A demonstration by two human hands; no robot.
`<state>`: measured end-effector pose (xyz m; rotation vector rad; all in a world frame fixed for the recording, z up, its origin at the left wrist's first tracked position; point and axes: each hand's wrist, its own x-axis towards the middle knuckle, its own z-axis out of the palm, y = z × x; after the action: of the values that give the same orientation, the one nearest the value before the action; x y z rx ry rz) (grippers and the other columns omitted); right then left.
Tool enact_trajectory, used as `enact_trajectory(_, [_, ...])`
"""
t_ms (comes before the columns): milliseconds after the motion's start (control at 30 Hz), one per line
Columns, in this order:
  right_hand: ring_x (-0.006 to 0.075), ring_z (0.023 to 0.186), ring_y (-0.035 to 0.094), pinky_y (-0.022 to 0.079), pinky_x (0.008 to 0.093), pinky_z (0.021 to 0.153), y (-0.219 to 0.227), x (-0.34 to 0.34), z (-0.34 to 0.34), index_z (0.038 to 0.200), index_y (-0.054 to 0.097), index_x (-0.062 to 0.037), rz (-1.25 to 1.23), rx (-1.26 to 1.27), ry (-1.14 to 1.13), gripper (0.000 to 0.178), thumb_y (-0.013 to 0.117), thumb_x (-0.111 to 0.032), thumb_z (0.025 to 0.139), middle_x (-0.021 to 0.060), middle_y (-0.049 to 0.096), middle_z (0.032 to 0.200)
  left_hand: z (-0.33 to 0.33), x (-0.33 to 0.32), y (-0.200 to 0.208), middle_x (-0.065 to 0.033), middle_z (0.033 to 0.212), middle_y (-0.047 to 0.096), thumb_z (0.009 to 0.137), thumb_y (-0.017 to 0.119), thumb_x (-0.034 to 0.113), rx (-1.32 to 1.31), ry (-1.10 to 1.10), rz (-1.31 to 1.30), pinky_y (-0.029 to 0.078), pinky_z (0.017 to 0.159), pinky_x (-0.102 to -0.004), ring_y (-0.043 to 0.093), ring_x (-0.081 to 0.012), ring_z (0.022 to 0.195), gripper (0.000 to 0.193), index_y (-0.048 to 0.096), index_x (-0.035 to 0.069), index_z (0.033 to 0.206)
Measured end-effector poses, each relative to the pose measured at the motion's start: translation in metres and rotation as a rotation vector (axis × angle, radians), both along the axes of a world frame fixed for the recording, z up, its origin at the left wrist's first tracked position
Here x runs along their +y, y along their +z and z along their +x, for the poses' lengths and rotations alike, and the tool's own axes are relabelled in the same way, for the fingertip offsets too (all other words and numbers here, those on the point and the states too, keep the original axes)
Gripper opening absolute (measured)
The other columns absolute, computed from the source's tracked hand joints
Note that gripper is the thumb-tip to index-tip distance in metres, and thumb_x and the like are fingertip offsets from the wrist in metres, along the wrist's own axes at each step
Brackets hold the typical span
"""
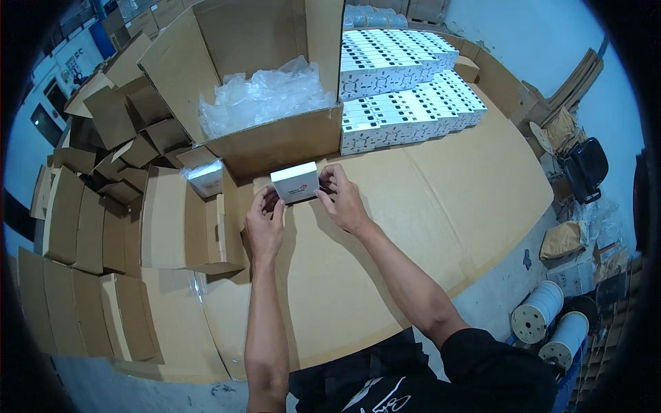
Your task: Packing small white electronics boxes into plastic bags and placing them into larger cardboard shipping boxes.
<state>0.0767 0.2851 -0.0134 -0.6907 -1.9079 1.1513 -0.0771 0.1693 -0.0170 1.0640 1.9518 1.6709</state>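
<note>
A small white box (295, 179) with a little red mark on its front is held upright between both hands just above the cardboard-covered table (441, 199). My left hand (265, 220) grips its left lower side, fingers curled at the box's edge. My right hand (342, 196) holds its right side, fingertips on the right edge. Directly behind the box stands a large open cardboard carton (275, 141) filled with crumpled clear plastic bags (265, 96).
Rows of stacked white boxes (403, 89) fill the table's far right. Open cardboard cartons (182, 220) and flattened ones (76, 234) stand at the left, one holding a plastic-wrapped white box (206, 177). White spools (547, 316) sit on the floor at the lower right.
</note>
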Motion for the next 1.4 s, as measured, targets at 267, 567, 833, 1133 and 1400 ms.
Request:
enact_trajectory(267, [0.04,0.108,0.069,0.055,0.0457,0.091,-0.003,-0.001,0.002,0.12,0.046,-0.0005,0.042,-0.042,0.02,0.038,0.066,0.007,0.087,0.0244,0.067,0.11,0.006,-0.006,0.005,-0.0161,0.11,0.075,0.091,0.068,0.001,0.132,0.047,-0.106,0.056,0.094,-0.0363,0.073,-0.0237,0.103,0.034,0.063,0.0,0.125])
enact_trajectory(567, [0.0388,0.111,0.067,0.054,0.044,0.094,-0.007,0.003,0.003,0.129,0.047,-0.0013,0.098,-0.04,0.047,0.052,0.053,0.013,0.079,0.0242,0.066,0.114,0.015,-0.005,0.015,-0.0183,0.121,0.068,0.087,0.076,0.015,0.177,0.081,-0.025,0.051,0.099,-0.0409,0.067,-0.0287,0.112,0.05,0.057,0.0,0.131])
enact_trajectory(833, [0.0312,0.109,0.071,0.055,0.0406,0.095,-0.025,0.01,-0.006,0.125,0.049,0.002,-0.025,0.117,-0.011,0.047,0.046,0.015,0.08,0.0213,0.067,0.116,0.017,-0.001,0.078,-0.0143,0.102,0.063,0.094,0.066,0.011,0.43,0.235,0.273,0.051,0.085,-0.0388,0.063,-0.0272,0.094,0.025,0.062,-0.001,0.115])
enact_trajectory(1133, [0.0275,0.101,0.075,0.058,0.0366,0.085,-0.023,0.006,0.008,0.116,0.052,0.0029,-0.076,0.151,-0.18,0.034,0.041,0.013,0.086,0.018,0.072,0.105,-0.088,0.168,0.205,-0.0212,0.092,0.075,0.087,0.074,0.016,0.557,0.055,0.043,0.057,0.083,-0.041,0.073,-0.0316,0.088,0.024,0.072,-0.003,0.102])
enact_trajectory(1400, [0.0257,0.096,0.076,0.059,0.0342,0.08,-0.009,-0.001,0.004,0.114,0.055,0.004,-0.174,0.129,-0.166,0.032,0.042,0.012,0.085,0.0175,0.072,0.101,-0.187,0.273,0.146,-0.0257,0.109,0.073,0.078,0.084,0.042,0.88,0.13,-0.654,0.055,0.095,-0.0442,0.072,-0.0365,0.103,0.053,0.076,-0.004,0.103])
